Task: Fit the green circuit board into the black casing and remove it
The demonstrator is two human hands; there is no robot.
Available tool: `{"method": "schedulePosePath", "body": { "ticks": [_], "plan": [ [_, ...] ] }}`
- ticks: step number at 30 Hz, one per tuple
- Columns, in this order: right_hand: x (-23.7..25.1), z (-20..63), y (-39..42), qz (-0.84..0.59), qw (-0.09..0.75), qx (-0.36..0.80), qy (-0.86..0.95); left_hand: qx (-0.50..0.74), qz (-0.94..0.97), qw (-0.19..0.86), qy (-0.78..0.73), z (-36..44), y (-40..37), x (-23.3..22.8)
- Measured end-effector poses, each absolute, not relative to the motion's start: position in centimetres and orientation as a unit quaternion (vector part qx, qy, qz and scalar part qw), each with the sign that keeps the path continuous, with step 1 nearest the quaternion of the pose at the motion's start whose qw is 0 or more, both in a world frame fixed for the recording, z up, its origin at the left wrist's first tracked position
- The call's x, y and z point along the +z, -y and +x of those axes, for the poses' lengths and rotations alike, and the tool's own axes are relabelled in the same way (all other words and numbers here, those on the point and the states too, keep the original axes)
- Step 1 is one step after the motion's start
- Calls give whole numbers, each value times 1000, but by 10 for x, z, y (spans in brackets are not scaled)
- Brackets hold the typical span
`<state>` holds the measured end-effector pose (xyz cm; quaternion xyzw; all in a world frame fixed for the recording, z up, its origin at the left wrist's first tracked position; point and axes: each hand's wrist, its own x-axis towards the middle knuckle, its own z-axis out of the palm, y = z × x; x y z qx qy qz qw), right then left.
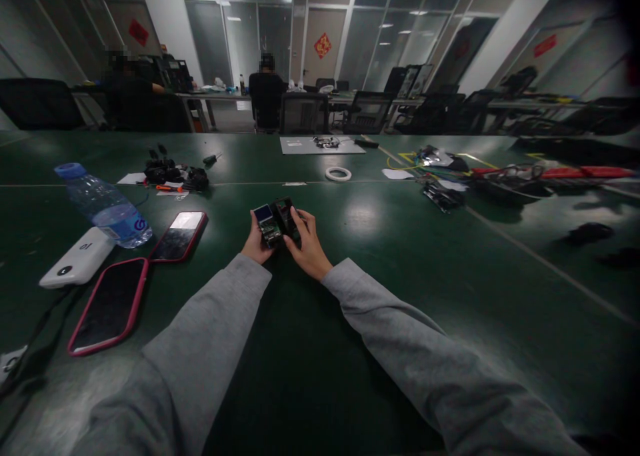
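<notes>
In front of me, my left hand [257, 244] is closed around a small electronic device [269, 225]. A little screen sits at its top, and green circuit board shows below it. My right hand [309, 246] grips a black rectangular casing piece [287, 217] between thumb and fingers. The two parts are held side by side, tilted, just over the green tabletop [380, 296]. Whether they touch or are joined along their edges I cannot tell. The fingers partly cover both parts.
To the left are two phones [111, 303] in pinkish-red cases, a white power bank [77, 259] and a water bottle [107, 209]. Farther off lie a tape roll [339, 174], black parts [173, 173] and a pale board [300, 145]. Cables and tools [443, 196] spread to the right.
</notes>
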<state>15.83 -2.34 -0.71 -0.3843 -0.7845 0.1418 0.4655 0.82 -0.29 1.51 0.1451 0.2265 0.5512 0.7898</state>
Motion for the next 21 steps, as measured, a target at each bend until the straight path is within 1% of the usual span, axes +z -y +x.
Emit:
{"method": "schedulePosePath", "body": {
  "ticks": [4,9,14,17,19,21],
  "plan": [
    [-13,163,15,-429,467,188,750,556,144,782,-244,8,1,11],
    [-13,169,9,-443,484,224,721,566,155,779,-223,9,0,11],
    [-13,175,4,-485,512,221,674,561,183,783,-198,10,3,13],
    [-11,178,2,-486,524,215,666,557,189,784,-200,10,4,12],
    [-11,184,-1,-484,542,242,642,559,185,784,-198,10,4,11],
    [-13,199,-6,-492,564,294,594,558,182,786,-193,9,4,12]
  ]
}}
